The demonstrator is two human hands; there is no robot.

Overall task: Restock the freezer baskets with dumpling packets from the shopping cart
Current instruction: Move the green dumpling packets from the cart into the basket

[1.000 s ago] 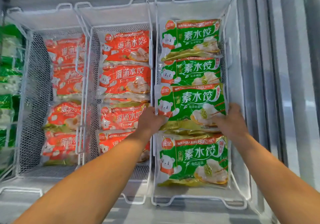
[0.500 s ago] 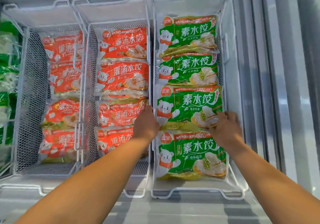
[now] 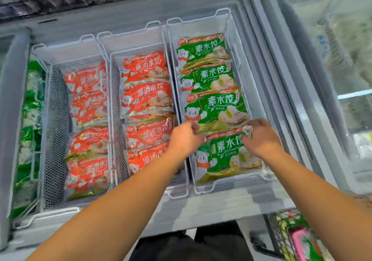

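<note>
Three white wire freezer baskets sit side by side. The right basket (image 3: 203,190) holds a row of green dumpling packets. My left hand (image 3: 185,138) and my right hand (image 3: 260,137) rest on the nearest green packet (image 3: 223,156), fingers curled over its top corners. My right fingers pinch the crumpled top right corner. Just beyond lies the third green packet (image 3: 215,107), its lower edge touching my fingertips. The middle basket (image 3: 178,195) and the left basket (image 3: 54,135) hold red dumpling packets (image 3: 148,97).
The freezer's front rim (image 3: 201,210) runs below the baskets. More green packets (image 3: 30,119) lie at the far left. A glass freezer lid (image 3: 332,79) stands to the right. The shopping cart's wire corner (image 3: 281,238), with colourful packets inside, shows at the bottom right.
Both hands have slid from the third green packet's sides down to the top corners of the nearest packet. The view has pulled back, and the cart has come into view.
</note>
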